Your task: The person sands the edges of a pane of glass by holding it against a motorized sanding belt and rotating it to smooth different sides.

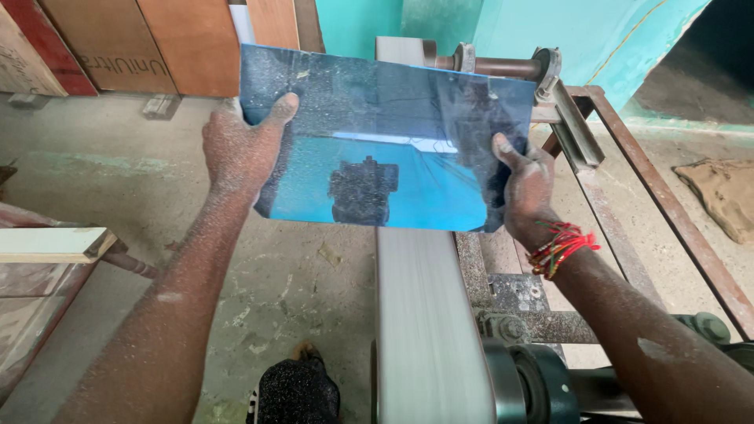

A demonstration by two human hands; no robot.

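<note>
a person holds a blue mirrored sheet [385, 149] by its side edges above a pale sanding belt [428, 330]; the left hand [239, 149] and right hand [525, 188] each pinch an edge, thumbs on the face; both arms reach forward, dusted white; a slack grip could drop the sheet onto the belt.

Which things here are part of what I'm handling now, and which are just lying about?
In hand: blue glossy panel, held by left hand and right hand, above the sanding belt.

Lying about: brown cloth, leaning boards, white plank.
</note>
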